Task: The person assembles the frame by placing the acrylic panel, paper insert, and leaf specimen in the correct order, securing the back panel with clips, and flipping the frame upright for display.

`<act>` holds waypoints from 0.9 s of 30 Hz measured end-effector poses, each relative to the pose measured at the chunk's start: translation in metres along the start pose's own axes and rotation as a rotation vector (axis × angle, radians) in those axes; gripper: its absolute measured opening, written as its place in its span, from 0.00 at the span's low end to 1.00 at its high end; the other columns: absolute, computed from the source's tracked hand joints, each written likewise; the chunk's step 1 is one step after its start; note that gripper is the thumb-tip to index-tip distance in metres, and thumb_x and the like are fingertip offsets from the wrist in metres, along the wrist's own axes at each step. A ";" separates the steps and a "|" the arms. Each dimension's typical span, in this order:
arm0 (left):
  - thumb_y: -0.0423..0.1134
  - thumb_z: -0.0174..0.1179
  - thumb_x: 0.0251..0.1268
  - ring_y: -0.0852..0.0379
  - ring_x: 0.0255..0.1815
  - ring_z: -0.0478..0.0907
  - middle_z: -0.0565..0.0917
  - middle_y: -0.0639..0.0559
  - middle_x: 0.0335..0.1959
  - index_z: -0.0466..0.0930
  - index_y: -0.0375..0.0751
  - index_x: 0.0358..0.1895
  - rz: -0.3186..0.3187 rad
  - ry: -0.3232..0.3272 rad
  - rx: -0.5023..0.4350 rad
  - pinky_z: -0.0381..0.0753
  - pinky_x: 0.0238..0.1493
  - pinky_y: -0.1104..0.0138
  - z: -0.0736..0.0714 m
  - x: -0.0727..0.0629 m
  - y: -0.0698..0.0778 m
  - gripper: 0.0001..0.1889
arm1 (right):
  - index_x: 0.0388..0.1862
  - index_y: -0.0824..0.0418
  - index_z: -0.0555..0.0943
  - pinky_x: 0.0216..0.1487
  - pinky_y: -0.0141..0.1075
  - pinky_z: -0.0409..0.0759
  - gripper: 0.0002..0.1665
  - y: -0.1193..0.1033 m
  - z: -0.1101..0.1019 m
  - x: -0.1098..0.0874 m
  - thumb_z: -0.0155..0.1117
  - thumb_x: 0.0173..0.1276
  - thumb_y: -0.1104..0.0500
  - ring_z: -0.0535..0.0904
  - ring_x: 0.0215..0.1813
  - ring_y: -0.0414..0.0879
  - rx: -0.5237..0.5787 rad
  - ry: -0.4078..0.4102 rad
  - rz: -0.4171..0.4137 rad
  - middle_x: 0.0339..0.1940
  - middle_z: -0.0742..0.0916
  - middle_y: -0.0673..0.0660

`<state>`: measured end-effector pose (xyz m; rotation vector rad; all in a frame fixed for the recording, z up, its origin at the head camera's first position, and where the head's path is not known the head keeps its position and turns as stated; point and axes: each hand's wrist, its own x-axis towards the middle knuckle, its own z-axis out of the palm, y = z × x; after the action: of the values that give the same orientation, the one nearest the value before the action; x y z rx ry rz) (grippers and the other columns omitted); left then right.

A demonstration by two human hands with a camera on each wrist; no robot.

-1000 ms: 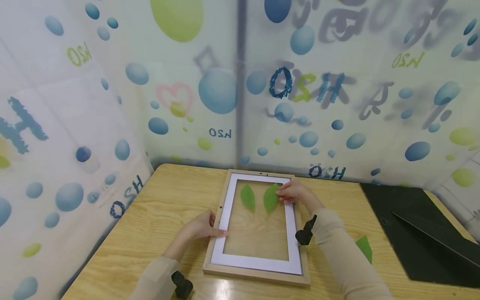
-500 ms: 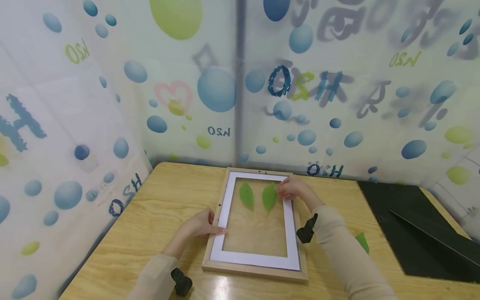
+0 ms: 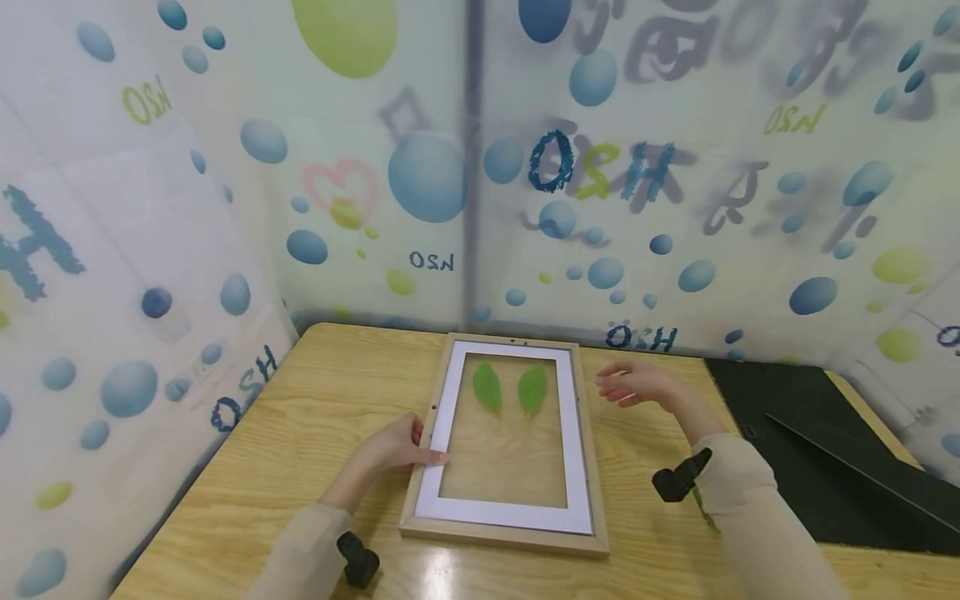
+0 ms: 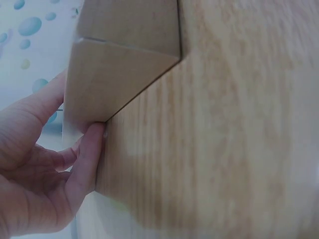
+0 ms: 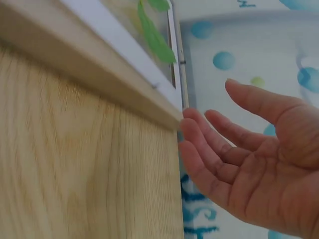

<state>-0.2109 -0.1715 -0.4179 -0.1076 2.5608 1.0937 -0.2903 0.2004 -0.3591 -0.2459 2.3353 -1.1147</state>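
Observation:
A light wooden picture frame [image 3: 504,540] with a white mat [image 3: 498,512] lies flat on the table. Two green leaves [image 3: 487,386] sit side by side in the upper part of the mat's opening, where the wood grain shows through. My left hand [image 3: 399,443] grips the frame's left side, thumb over the mat; in the left wrist view its fingers press the wooden side [image 4: 107,82]. To the right of the frame my right hand [image 3: 639,385] hovers with nothing in it, fingers loosely bent. The right wrist view shows its palm [image 5: 259,184] apart from the frame.
On the right lies a black backing board [image 3: 787,433] with its stand flap [image 3: 862,475] raised. Another green leaf [image 3: 705,508] is partly hidden behind my right forearm. A patterned curtain [image 3: 427,292] hangs behind the wooden table [image 3: 337,367].
My right hand has let go of the right leaf and moved right, off the frame. The left hand keeps its grip. Both leaves stay in place inside the frame.

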 end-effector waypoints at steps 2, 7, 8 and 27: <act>0.46 0.73 0.41 0.56 0.27 0.69 0.69 0.48 0.28 0.65 0.36 0.35 -0.004 0.000 0.001 0.70 0.25 0.70 0.000 0.000 -0.001 0.27 | 0.61 0.72 0.64 0.53 0.45 0.77 0.30 0.008 -0.006 -0.010 0.52 0.69 0.52 0.76 0.53 0.56 -0.019 -0.009 0.001 0.54 0.78 0.69; 0.48 0.73 0.41 0.56 0.27 0.68 0.69 0.48 0.28 0.64 0.36 0.35 -0.003 -0.014 0.013 0.70 0.25 0.70 -0.001 0.001 -0.002 0.28 | 0.63 0.74 0.61 0.53 0.45 0.77 0.34 0.028 -0.018 -0.033 0.52 0.69 0.49 0.76 0.53 0.56 -0.024 -0.014 0.004 0.55 0.77 0.70; 0.48 0.73 0.41 0.56 0.27 0.68 0.69 0.48 0.28 0.64 0.36 0.35 -0.005 -0.017 0.013 0.70 0.25 0.70 -0.001 0.001 -0.001 0.28 | 0.63 0.74 0.60 0.53 0.45 0.77 0.35 0.032 -0.020 -0.037 0.51 0.69 0.49 0.76 0.54 0.57 -0.023 -0.018 0.004 0.55 0.77 0.71; 0.47 0.72 0.42 0.56 0.29 0.70 0.70 0.47 0.30 0.65 0.35 0.37 -0.021 -0.021 0.011 0.73 0.26 0.70 -0.002 0.000 0.002 0.27 | 0.60 0.76 0.62 0.49 0.50 0.75 0.36 0.107 -0.041 -0.095 0.56 0.66 0.51 0.74 0.53 0.56 -0.129 -0.088 0.102 0.52 0.76 0.67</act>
<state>-0.2124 -0.1716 -0.4152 -0.1191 2.5407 1.0672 -0.2255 0.3326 -0.3827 -0.2164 2.3161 -0.8887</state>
